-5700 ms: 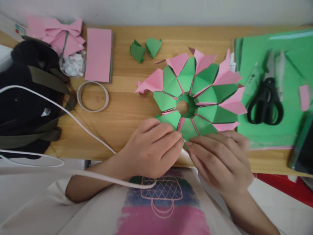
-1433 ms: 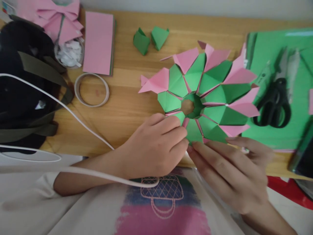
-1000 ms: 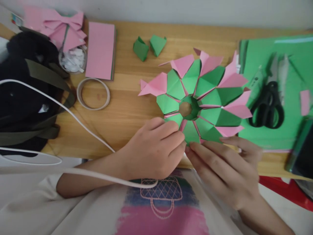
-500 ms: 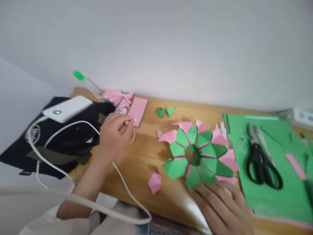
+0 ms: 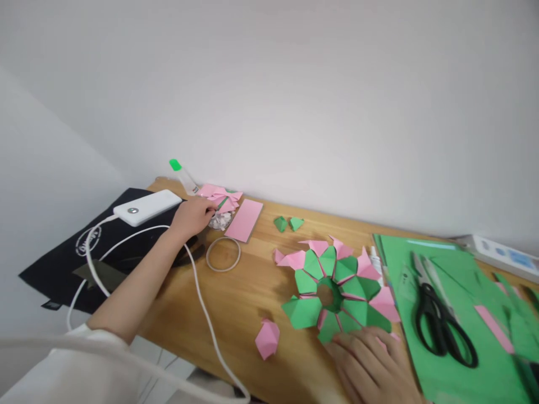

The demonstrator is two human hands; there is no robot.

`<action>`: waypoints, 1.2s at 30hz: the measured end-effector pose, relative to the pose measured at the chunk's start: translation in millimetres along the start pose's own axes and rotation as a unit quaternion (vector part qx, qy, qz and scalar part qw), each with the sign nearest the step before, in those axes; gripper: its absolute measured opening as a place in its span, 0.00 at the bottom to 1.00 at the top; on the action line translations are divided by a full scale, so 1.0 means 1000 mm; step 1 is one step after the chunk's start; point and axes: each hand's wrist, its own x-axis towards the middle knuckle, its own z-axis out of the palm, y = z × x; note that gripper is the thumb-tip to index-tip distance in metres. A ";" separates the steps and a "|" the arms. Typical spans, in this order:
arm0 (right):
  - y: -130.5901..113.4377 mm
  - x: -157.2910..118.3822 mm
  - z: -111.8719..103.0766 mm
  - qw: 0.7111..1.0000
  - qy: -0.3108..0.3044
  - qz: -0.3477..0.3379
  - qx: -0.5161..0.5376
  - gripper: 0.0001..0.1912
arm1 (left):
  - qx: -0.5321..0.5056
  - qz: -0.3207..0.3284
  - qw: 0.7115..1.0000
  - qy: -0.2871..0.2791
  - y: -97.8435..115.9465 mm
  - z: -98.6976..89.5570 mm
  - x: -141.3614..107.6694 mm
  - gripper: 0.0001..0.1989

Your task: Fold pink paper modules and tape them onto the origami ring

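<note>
My left hand (image 5: 194,216) reaches to the back left, its fingers curled together beside folded pink paper pieces (image 5: 219,194) and a small heap of white scraps (image 5: 220,221). What its fingertips hold, if anything, is hidden. My right hand (image 5: 373,362) rests with fingers stretched over the near edge of a ring of folded green and pink paper units (image 5: 309,312); its thumb is out of sight. One loose pink folded piece (image 5: 268,339) lies left of the ring. Two small green folded pieces (image 5: 288,224) sit behind it.
Black scissors (image 5: 438,320) lie on green paper sheets (image 5: 421,370) at right. A black bag (image 5: 63,264) carries a white power bank (image 5: 148,207) whose cable (image 5: 206,308) crosses the table. A pink paper stack (image 5: 245,220), thin white hoop (image 5: 223,269) and green-capped bottle (image 5: 184,177) are nearby.
My left hand has moved back to the pink pieces and white scraps, uncovering the white hoop. The view has shifted slightly. My right hand stays on the paper ring.
</note>
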 end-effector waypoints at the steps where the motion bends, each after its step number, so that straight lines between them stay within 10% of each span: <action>1: -0.001 0.000 0.000 1.000 0.001 0.003 0.006 0.18 | 0.004 -0.003 1.000 0.001 0.001 -0.002 0.000 0.14; 9: -0.006 0.011 -0.006 0.999 -0.018 0.033 0.012 0.12 | -0.018 0.013 0.999 -0.026 0.030 -0.008 -0.040 0.13; 15: -0.007 0.011 -0.011 0.998 -0.048 0.043 -0.003 0.05 | -0.154 0.355 0.908 -0.162 0.093 0.014 -0.126 0.13; 25: -0.013 0.012 -0.012 0.995 -0.070 0.066 -0.006 0.05 | -0.216 0.276 0.920 -0.174 0.101 0.048 -0.166 0.22; 36: -0.012 0.013 -0.011 0.995 -0.078 0.065 -0.013 0.06 | -0.303 0.396 0.851 -0.165 0.132 0.046 -0.167 0.15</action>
